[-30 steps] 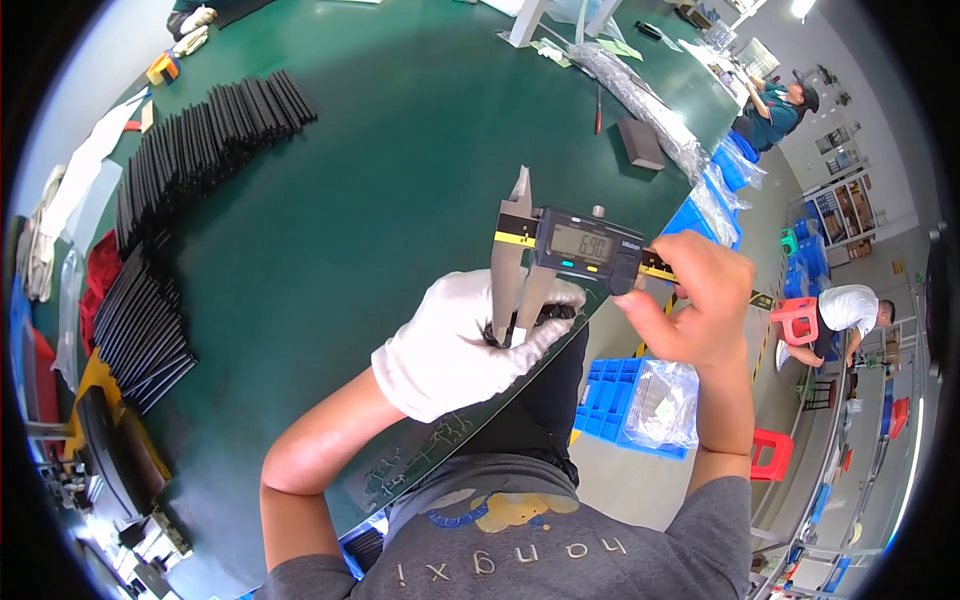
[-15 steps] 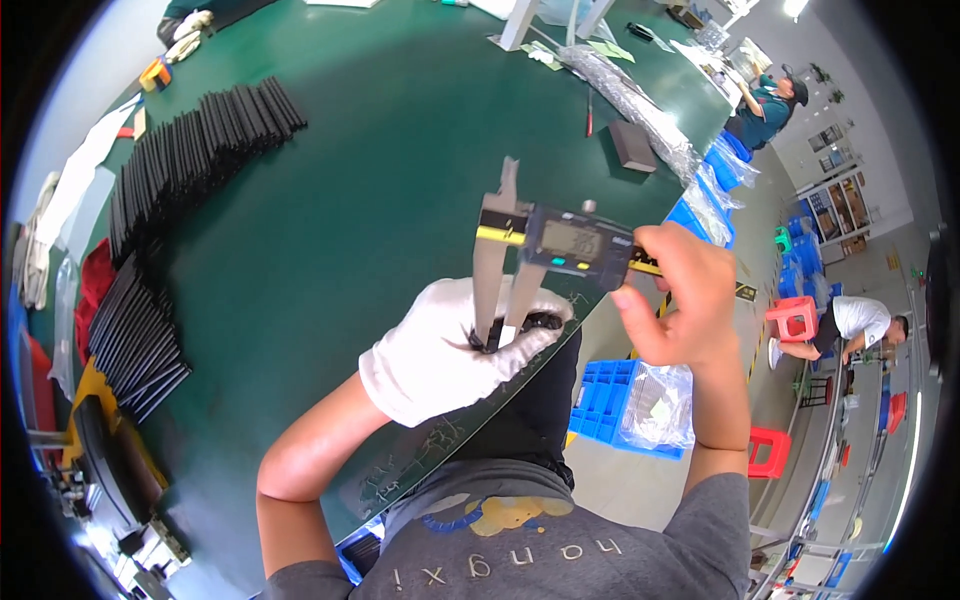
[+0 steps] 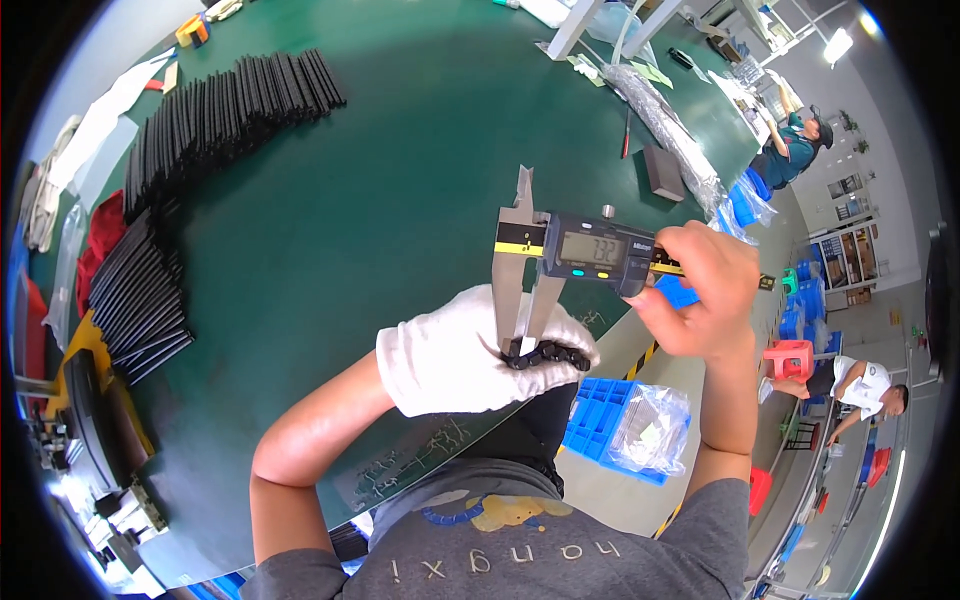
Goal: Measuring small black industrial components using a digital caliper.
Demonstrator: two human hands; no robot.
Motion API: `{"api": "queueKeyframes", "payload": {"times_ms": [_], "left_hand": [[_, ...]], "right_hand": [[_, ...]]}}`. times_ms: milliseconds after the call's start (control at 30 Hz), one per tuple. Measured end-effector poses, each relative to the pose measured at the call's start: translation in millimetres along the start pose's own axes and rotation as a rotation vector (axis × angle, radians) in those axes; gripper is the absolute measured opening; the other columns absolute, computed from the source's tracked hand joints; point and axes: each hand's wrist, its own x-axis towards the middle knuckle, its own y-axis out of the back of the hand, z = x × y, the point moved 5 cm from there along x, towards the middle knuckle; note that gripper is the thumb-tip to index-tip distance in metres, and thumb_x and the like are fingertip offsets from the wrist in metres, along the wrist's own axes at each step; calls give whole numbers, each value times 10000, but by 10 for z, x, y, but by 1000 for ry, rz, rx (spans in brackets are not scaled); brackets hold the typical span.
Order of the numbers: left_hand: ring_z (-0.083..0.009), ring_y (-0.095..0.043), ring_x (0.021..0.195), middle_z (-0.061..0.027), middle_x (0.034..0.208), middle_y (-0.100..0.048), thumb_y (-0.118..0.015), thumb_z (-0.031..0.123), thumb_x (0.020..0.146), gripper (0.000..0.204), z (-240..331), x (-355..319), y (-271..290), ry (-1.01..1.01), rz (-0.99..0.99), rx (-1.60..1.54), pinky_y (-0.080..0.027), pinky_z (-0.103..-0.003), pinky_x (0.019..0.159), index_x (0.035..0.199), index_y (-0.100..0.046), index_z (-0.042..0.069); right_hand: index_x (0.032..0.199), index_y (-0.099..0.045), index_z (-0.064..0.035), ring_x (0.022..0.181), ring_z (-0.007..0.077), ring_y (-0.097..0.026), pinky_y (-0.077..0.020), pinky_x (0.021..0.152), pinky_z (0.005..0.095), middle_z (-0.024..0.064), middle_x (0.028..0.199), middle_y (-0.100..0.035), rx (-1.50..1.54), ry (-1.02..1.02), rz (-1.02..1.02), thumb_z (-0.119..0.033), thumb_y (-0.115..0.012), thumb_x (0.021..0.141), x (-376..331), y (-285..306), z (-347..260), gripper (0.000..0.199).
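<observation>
My left hand (image 3: 440, 350), in a white glove, is closed round a bunch of short black rods (image 3: 560, 356), whose ends face up. My bare right hand (image 3: 708, 285) grips a digital caliper (image 3: 600, 246) by its slide, thumb below the beam. The caliper's two long jaws point down into the gloved hand and straddle a rod end at the bunch's left side. Whether both tips touch that rod is too small to tell. The glove hides the rods' lower parts.
On the green table (image 3: 400, 150), a long row of black rods (image 3: 235, 120) and a fanned pile (image 3: 140, 300) lie at left. A dark block (image 3: 663, 173) and plastic-wrapped roll (image 3: 665, 125) lie far right. A blue crate (image 3: 600, 415) stands below the edge. Two people are farther right.
The view has shifted, and both hands with the caliper appear farther right. The caliper's display reading differs, and its jaw tips have changed place among the rod ends. More rod ends show now.
</observation>
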Motion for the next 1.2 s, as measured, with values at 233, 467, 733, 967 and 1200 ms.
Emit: {"api": "queueKeyframes", "payload": {"times_ms": [233, 467, 733, 967, 1200], "left_hand": [[-219, -618, 843, -106, 908, -635, -641, 84, 827, 183, 27, 14, 22, -50, -26, -12, -488, -323, 751, 996, -627, 16], [-216, -617, 850, -103, 914, -636, -641, 104, 832, 192, 15, 5, 35, 7, -55, -30, -486, -327, 760, 1001, -627, 15], [-221, -617, 786, -99, 881, -638, -660, 115, 811, 183, -26, 6, 31, -31, -10, -58, -487, -331, 700, 976, -632, 42], [-213, -622, 814, -101, 896, -640, -667, 113, 805, 197, 5, 3, 48, -6, -29, -34, -491, -325, 729, 981, -627, 34], [-208, -613, 846, -98, 898, -634, -641, 82, 821, 206, 23, -12, 57, 48, -88, 23, -486, -324, 759, 1017, -619, 25]], "right_hand": [[719, -565, -68, 413, 207, -438, -319, 392, 297, 33, 555, -477, -15, 64, 21, -346, -771, 587, 54, -14, 47, 371], [727, -552, -66, 410, 205, -425, -315, 391, 300, 36, 561, -469, 22, 65, -21, -336, -752, 616, 107, -25, 26, 354], [715, -545, -74, 394, 190, -401, -300, 380, 291, 26, 527, -425, -94, 137, 33, -439, -765, 596, 101, -16, 45, 443], [724, -544, -89, 395, 178, -410, -303, 379, 292, 16, 523, -420, -90, 156, 57, -482, -756, 590, 98, -28, 56, 466], [777, -543, -91, 426, 176, -458, -321, 386, 289, 14, 567, -461, -95, 137, 64, -426, -759, 619, 68, -80, 16, 429]]}}
